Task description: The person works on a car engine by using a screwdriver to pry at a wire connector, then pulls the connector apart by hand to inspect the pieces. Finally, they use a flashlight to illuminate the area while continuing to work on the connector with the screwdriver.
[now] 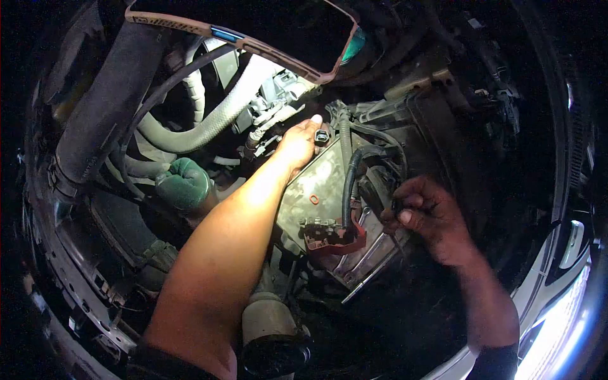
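My left hand (301, 144) reaches to the upper middle, its fingers closed around a small black connector (322, 136) whose open end faces up. It is just above the edge of a flat grey panel (316, 177), lit brightly. To the right, my right hand (427, 212) is in shadow, thumb and fingers pinched on a small dark part (397, 205) that I cannot make out. A small red ring (314, 199) lies on the panel between the hands. Below it sits a red-edged fuse block (332, 242) with a black corrugated cable (348, 190) running up from it.
A phone-like device (253, 31) in a brown case hangs across the top. A thick black hose (104, 114), a pale braided hose (209, 126) and a green cap (183, 183) are on the left. A metal ratchet or bar (364, 285) lies at the panel's lower edge.
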`<state>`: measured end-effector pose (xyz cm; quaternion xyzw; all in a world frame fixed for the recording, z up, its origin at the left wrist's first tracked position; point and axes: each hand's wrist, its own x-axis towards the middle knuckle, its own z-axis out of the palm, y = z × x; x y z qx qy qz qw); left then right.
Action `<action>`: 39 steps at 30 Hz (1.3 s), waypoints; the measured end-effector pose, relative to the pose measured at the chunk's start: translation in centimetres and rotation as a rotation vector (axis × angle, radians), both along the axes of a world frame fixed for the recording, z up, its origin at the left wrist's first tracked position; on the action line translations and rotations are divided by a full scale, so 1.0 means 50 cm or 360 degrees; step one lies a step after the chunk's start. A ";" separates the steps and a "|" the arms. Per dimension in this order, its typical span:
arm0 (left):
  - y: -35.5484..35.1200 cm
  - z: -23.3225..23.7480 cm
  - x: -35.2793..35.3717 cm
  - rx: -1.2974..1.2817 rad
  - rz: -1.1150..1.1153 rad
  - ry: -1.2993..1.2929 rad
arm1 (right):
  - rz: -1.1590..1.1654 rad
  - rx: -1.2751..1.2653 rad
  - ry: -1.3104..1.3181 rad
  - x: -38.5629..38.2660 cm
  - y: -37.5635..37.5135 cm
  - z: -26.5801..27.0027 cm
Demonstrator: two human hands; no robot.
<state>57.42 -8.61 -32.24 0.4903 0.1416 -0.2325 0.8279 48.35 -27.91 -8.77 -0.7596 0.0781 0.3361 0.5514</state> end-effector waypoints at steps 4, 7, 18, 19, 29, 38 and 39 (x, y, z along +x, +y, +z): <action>0.001 -0.009 0.003 -0.0039 -0.0011 0.0037 | 0.0013 0.0123 0.0073 -0.005 -0.002 -0.004; -0.008 -0.009 -0.001 -0.0053 0.0034 0.0068 | -0.0017 0.0264 0.0177 -0.020 -0.007 -0.024; -0.011 -0.030 0.001 -0.0014 0.0028 0.0006 | -0.0151 0.0256 -0.0132 0.110 0.099 -0.116; -0.009 -0.030 0.001 0.0033 -0.0002 -0.0008 | -0.0151 0.0333 -0.0159 0.125 0.110 -0.134; -0.007 -0.028 0.002 0.0111 -0.0081 -0.0018 | -0.0048 0.0754 -0.0097 0.164 0.111 -0.184; -0.011 -0.030 0.002 -0.0003 -0.0061 0.0034 | -0.0112 0.0755 -0.0087 0.164 0.115 -0.185; -0.011 -0.030 0.002 0.0006 -0.0064 0.0029 | -0.0110 0.0754 -0.0089 0.164 0.116 -0.184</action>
